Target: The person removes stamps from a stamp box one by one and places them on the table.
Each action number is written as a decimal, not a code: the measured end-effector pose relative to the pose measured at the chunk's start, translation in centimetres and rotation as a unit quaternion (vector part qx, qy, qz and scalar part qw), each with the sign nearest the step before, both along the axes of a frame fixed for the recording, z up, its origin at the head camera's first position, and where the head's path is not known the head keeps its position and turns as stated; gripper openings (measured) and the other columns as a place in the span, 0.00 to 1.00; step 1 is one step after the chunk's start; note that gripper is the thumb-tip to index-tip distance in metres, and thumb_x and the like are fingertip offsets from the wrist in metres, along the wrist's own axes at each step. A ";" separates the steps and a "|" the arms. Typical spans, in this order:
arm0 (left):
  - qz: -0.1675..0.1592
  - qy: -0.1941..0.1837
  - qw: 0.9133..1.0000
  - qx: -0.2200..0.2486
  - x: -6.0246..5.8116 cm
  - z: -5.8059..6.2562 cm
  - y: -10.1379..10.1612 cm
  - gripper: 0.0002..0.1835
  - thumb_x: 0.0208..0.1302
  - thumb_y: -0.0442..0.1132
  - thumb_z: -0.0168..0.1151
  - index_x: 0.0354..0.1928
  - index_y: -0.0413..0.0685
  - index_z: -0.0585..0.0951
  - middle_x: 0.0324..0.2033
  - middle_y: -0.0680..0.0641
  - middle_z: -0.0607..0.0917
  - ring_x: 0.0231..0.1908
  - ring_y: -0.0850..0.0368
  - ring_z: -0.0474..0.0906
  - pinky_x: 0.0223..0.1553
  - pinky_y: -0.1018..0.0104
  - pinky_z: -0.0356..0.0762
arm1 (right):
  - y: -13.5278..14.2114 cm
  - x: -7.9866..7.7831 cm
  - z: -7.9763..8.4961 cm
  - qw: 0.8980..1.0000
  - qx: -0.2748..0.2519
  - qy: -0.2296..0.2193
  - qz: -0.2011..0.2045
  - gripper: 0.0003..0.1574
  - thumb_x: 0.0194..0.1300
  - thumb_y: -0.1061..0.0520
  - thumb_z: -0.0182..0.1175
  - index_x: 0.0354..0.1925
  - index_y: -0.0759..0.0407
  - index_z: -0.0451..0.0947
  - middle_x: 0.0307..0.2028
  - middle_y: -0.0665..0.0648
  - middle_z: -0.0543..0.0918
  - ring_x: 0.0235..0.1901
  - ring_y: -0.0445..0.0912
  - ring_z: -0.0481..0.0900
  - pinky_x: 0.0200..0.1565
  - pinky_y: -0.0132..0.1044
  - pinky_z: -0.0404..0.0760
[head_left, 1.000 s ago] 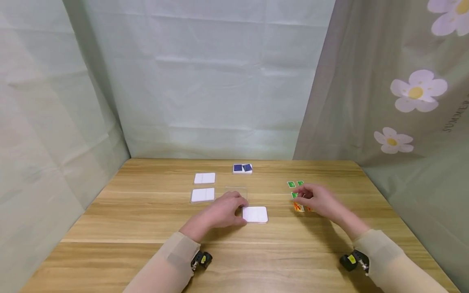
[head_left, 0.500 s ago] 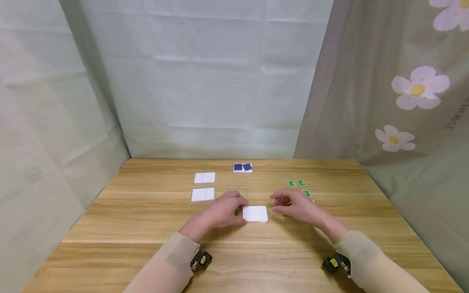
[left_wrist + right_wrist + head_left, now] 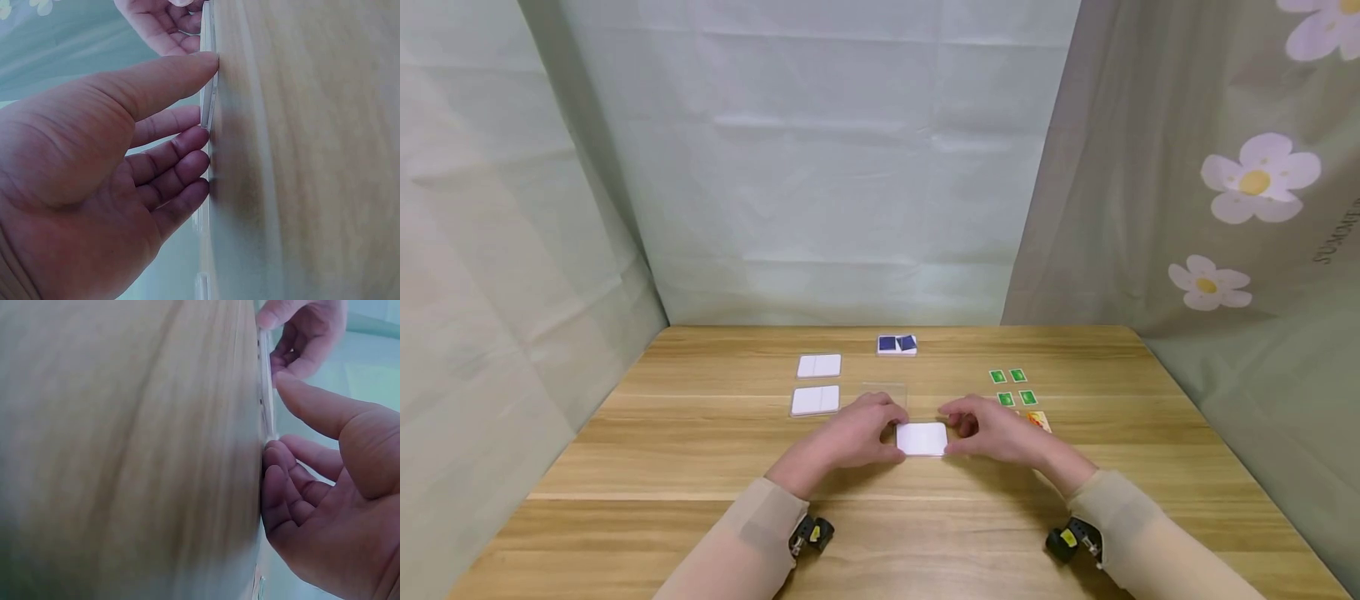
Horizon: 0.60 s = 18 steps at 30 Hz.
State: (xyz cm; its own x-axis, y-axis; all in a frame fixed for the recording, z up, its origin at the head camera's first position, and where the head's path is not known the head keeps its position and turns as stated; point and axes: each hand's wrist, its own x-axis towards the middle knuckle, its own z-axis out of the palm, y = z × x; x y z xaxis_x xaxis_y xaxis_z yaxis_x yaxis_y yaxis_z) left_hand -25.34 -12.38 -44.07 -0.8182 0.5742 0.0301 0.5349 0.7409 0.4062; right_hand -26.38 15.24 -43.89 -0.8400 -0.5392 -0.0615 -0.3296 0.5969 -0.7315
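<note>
In the head view a flat white card case point(image 3: 922, 439) with a thin clear edge lies on the wooden table between both hands. My left hand point(image 3: 867, 429) holds its left end, thumb at the near edge and index finger at the far edge. My right hand point(image 3: 996, 429) grips the right end the same way, its other fingers curled in. Edge-on in the left wrist view, the case point(image 3: 207, 81) shows as a thin layered slab beside the left thumb point(image 3: 165, 78). The right wrist view shows the right thumb point(image 3: 312, 403) along the slab's edge.
Two white cases point(image 3: 819, 365) lie at left. Farther back is one bearing two dark blue squares point(image 3: 897, 344). A clear rectangular piece point(image 3: 891, 390) lies partly behind the left hand. Right of the hands are several small green cards point(image 3: 1006, 399) and an orange one point(image 3: 1039, 420).
My right hand has moved left from the small green and orange cards to the right end of the white card case. The left hand has stayed at its left end.
</note>
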 end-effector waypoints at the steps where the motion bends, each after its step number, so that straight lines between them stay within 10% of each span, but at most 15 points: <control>1: 0.001 -0.001 1.000 0.000 0.0 0.0 0.0 0.25 0.65 0.44 0.83 0.61 0.44 0.88 0.55 0.46 0.85 0.50 0.53 0.77 0.55 0.55 0.81 | 0.0 0.0 -0.1 1.000 0.001 0.000 0.002 0.33 0.67 0.55 0.81 0.66 0.61 0.84 0.48 0.53 0.83 0.46 0.49 0.78 0.48 0.41 0.80; 18: 0.003 0.000 1.000 -0.002 0.3 0.1 0.2 0.25 0.65 0.42 0.84 0.61 0.43 0.88 0.53 0.46 0.85 0.47 0.54 0.76 0.52 0.56 0.80 | -0.3 -0.3 -0.7 1.000 0.014 0.013 0.009 0.26 0.62 0.58 0.84 0.56 0.55 0.85 0.45 0.54 0.79 0.45 0.49 0.75 0.48 0.42 0.76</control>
State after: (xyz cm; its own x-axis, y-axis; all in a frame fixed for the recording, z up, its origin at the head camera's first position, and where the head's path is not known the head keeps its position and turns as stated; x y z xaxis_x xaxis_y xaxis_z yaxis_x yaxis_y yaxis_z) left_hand -25.08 -12.16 -43.93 -0.8215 0.5696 0.0281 0.5305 0.7452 0.4041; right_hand -26.65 14.96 -44.61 -0.8318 -0.5523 -0.0555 -0.3590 0.6116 -0.7050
